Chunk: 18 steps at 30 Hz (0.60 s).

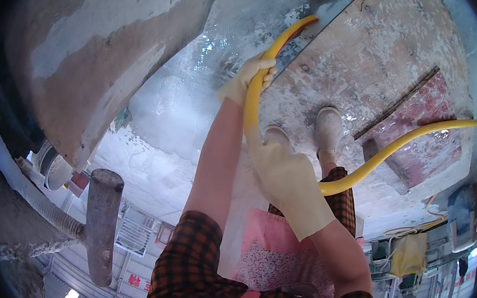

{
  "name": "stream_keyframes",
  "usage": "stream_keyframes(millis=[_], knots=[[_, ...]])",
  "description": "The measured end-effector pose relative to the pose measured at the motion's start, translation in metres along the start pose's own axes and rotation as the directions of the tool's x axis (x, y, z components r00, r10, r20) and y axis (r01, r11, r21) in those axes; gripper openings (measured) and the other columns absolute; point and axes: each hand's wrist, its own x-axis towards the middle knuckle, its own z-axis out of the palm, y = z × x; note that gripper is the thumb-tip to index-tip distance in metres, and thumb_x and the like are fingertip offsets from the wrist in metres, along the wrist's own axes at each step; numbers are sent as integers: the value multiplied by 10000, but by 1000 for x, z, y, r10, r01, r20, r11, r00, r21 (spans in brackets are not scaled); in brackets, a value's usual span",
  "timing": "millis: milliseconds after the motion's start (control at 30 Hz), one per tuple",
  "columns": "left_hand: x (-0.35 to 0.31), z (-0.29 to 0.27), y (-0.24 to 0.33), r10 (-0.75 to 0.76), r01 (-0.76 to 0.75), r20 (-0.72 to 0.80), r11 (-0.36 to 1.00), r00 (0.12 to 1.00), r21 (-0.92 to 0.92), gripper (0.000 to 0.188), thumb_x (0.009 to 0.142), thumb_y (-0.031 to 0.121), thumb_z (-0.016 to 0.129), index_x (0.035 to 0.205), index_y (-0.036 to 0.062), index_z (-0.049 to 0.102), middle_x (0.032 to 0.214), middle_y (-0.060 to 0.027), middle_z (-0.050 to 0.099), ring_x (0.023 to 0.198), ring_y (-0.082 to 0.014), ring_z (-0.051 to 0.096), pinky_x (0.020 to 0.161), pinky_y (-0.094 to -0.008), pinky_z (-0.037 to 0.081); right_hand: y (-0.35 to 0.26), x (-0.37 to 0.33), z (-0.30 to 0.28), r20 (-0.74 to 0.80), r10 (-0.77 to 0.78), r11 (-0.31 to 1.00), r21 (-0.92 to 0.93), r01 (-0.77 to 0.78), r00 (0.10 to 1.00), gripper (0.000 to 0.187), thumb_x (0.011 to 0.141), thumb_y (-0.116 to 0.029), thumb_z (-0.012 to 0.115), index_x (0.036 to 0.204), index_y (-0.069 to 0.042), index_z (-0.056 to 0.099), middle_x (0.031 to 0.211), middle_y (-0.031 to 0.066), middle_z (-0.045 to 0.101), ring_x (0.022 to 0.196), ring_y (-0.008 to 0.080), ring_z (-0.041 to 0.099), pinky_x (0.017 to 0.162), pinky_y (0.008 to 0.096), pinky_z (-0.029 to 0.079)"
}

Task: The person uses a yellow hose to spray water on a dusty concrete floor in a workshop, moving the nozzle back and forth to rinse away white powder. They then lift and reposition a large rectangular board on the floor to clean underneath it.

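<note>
The left hand (246, 78) and right hand (283, 173) both grip the yellow hose (251, 107); its tip is just left of the big board (398, 44). Best to hold firm and turn it slowly.

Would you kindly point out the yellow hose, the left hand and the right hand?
Yellow hose (388, 154): head view, on its curving stretch toward the right.
Left hand (244, 79): head view, on the gloved part beside the hose.
Right hand (283, 172): head view, on the gloved back of the hand.
</note>
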Motion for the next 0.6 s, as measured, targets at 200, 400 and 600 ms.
stream_keyframes(millis=[200, 400, 600], knots=[[9, 31, 48, 72, -74, 33, 994, 997, 83, 373, 952, 186, 631, 1292, 78, 520, 822, -11, 565, 569, -78, 490, 469, -226, 405, 3, 11, -19, 4, 28, 1000, -9, -28, 1000, 660, 841, -145, 658, 1445, -59, 407, 854, 112, 618, 720, 291, 685, 526, 416, 551], [2, 29, 29, 60, -55, -46, 993, 997, 103, 384, 940, 176, 643, 1279, 29, 536, 865, -47, 588, 601, -91, 524, 513, -228, 440, 6, 4, -19, -56, 34, 998, -42, -36, 998, 588, 836, -120, 644, 1388, -40, 456, 782, 75, 594, 670, 260, 657, 513, 393, 542], [-19, -27, 12, -42, 67, -172, 987, 984, 144, 435, 882, 64, 656, 1255, -110, 516, 1014, -202, 652, 859, -253, 715, 792, -348, 633, -15, -19, -20, 0, -158, 969, -194, 155, 987, 428, 838, -100, 617, 1247, 7, 554, 668, 16, 538, 590, 180, 610, 456, 325, 506]])
